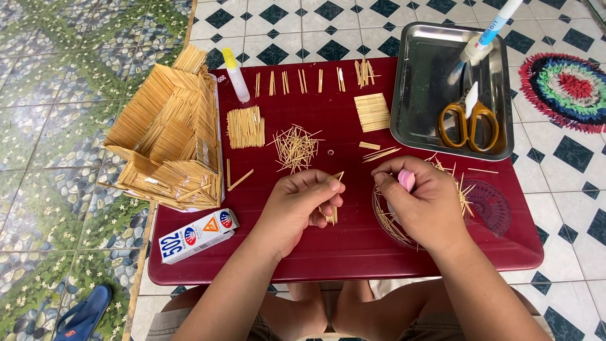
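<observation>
My left hand (302, 208) pinches a few toothpicks (333, 213) between its fingertips, low over the dark red table (353, 256). My right hand (421, 205) grips a small pink object (407, 181) and rests over a round clear tub of toothpicks (386, 222). A loose pile of toothpicks (295, 148) lies just beyond both hands. A flat panel of glued toothpicks (245, 127) sits to the left of that pile, and another panel (372, 112) lies at the back right.
A toothpick house model (169, 136) stands at the table's left edge, a glue box (197, 235) in front of it and a glue bottle (237, 77) behind. A metal tray (416, 95) at the back right holds orange-handled scissors (469, 123) and a tube (486, 35). A clear protractor (489, 205) lies right.
</observation>
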